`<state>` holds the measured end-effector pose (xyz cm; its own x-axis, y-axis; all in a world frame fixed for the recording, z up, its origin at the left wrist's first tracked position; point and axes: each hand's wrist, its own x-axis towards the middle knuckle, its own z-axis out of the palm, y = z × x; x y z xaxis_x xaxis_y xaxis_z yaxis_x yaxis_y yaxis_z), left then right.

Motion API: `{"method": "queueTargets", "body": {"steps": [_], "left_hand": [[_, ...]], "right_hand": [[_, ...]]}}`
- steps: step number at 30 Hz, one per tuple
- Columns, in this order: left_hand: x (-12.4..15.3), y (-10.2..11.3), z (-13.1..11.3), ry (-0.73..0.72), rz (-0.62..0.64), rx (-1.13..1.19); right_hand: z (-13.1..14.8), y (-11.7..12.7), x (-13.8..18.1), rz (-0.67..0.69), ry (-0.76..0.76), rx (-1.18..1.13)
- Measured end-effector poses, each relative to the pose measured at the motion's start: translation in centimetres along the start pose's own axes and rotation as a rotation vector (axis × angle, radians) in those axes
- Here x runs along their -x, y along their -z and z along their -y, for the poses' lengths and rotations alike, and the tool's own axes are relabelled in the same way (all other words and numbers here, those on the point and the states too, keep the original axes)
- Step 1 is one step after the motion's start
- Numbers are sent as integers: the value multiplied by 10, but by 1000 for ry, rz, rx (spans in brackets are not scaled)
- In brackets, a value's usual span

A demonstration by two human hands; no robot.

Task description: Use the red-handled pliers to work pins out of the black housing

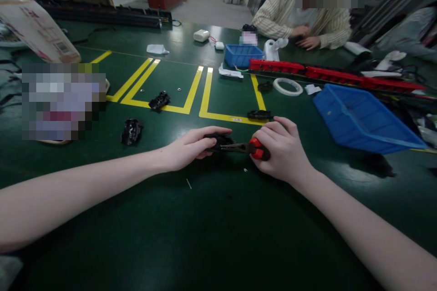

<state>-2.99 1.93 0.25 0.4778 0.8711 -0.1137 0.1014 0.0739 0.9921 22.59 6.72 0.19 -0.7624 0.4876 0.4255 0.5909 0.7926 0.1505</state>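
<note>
Near the middle of the green table, my left hand (191,148) is closed around a small black plastic part (218,142). My right hand (282,150) grips red-handled pliers (257,149), whose dark jaws point left and meet the black part. Whether the jaws are closed on it I cannot tell. Similar black parts lie beyond my hands: one (131,131) to the left, another (159,100) on yellow tape, and a third (259,114) just past my right hand. A thin pale sliver (189,183) and a tiny white bit (245,170) lie on the near tabletop.
A large blue bin (368,120) stands tilted at right, with a smaller blue basket (243,56) further back. A long red strip (307,70) and a white tape roll (287,86) lie there. Across the table sits a person in a striped shirt (276,7). A package (37,27) is at left.
</note>
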Motion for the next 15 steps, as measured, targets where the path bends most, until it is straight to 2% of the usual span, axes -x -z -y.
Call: {"method": "queueTargets", "body": {"steps": [6,10,15], "left_hand": [[0,1,-5,38,20,-15],[0,3,-7,13,61,-56],[-2,3,-2,-35,56,-81]], "right_hand": [[9,5,1,13,-6,57],[3,4,2,19,11,72],[-4,2,3,15,34,114]]}}
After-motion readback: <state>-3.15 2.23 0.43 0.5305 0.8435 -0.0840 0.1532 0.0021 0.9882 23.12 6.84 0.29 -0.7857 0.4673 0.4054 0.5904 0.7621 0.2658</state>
